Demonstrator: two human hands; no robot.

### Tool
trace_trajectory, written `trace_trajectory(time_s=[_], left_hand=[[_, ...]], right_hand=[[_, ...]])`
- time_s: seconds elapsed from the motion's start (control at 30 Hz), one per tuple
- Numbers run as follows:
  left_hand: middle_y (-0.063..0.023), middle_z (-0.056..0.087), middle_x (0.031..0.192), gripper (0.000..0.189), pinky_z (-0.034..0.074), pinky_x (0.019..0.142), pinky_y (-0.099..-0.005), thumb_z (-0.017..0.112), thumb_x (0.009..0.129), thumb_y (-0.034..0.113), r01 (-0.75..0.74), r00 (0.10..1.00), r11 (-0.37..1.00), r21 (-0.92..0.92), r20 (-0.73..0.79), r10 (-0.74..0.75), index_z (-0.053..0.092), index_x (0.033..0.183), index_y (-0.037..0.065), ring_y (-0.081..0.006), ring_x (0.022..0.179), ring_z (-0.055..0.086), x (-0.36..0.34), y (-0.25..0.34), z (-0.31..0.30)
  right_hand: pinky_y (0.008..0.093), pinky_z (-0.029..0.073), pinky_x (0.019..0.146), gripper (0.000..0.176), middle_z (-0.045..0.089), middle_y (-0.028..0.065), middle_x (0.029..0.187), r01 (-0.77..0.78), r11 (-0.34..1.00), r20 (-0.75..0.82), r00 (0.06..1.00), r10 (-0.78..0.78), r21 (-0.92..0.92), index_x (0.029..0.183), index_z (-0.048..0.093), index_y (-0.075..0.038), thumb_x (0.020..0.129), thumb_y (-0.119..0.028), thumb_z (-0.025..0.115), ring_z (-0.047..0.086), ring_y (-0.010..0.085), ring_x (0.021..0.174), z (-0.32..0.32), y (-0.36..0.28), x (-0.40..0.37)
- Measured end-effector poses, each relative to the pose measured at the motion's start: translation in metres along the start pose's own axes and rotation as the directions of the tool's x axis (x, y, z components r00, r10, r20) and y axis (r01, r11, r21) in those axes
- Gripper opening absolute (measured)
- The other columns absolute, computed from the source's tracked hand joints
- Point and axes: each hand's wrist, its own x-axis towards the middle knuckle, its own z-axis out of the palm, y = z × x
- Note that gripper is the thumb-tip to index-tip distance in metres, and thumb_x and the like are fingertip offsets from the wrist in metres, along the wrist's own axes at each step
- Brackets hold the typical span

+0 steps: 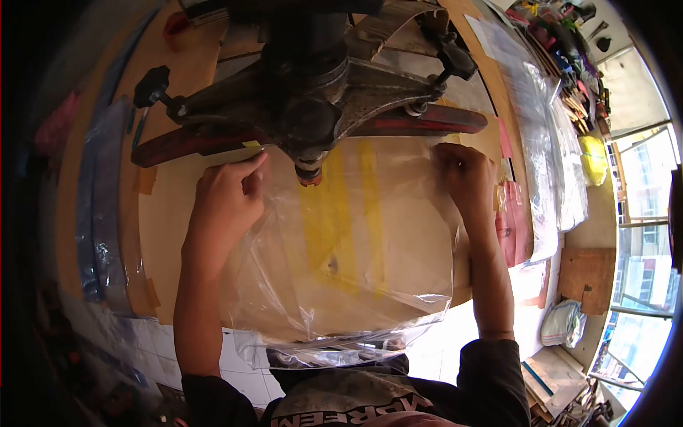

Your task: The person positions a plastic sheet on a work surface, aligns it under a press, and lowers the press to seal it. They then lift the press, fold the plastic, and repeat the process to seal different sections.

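A clear plastic bag [356, 263] lies flat on a brown work table [171, 213], over yellow tape strips [324, 213]. My left hand [228, 196] pinches the bag's far left corner, and my right hand [466, 178] pinches its far right corner. Both corners sit just under the dark metal head of a press machine [320, 92], whose round tip [308, 173] hangs between my hands. The near end of the bag droops over the table's front edge, towards my body.
The machine's red bar [420, 121] and black-knobbed handles [151, 87] span the table's far side. Stacks of clear plastic bags [548, 142] lie to the right and another pile [103, 206] to the left. Pink packets [509, 220] sit beside my right forearm.
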Motion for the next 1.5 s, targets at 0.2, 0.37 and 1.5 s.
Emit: trace_trajectory(time_s=[0.2, 0.37, 1.5], left_hand=[[-0.0231, 0.063, 0.083, 0.026, 0.050, 0.070, -0.0398, 0.054, 0.084, 0.005, 0.027, 0.999, 1.000, 0.000, 0.018, -0.027, 0.066, 0.107, 0.003, -0.0374, 0.079, 0.063, 0.001, 0.004, -0.002], [-0.0240, 0.062, 0.081, 0.022, 0.049, 0.067, -0.0366, 0.057, 0.085, 0.007, -0.007, 1.000, 1.000, -0.013, -0.013, 0.007, 0.065, 0.103, -0.001, -0.0359, 0.077, 0.064, 0.000, 0.002, 0.000], [-0.0195, 0.065, 0.081, 0.024, 0.050, 0.072, -0.0402, 0.053, 0.085, 0.004, -0.068, 0.997, 0.998, 0.009, -0.031, 0.068, 0.066, 0.106, 0.002, -0.0350, 0.077, 0.064, -0.003, -0.008, 0.000]], right_hand=[[0.0351, 0.050, 0.060, 0.013, 0.064, 0.0170, 0.067, -0.009, 1.000, 0.010, 1.000, 0.009, -0.026, 0.082, 0.072, -0.005, 0.075, -0.007, 0.061, 0.064, 0.0296, 0.061, -0.001, -0.002, 0.001], [0.0355, 0.050, 0.060, 0.013, 0.064, 0.0176, 0.068, 0.031, 0.999, -0.001, 1.000, -0.031, -0.024, 0.082, 0.072, -0.005, 0.075, -0.006, 0.061, 0.064, 0.0302, 0.062, 0.000, 0.002, 0.001], [0.0327, 0.052, 0.067, 0.019, 0.069, 0.0147, 0.079, -0.031, 0.998, 0.058, 0.998, 0.035, -0.054, 0.086, 0.072, -0.005, 0.076, -0.003, 0.055, 0.069, 0.0273, 0.073, 0.001, -0.003, 0.000]])
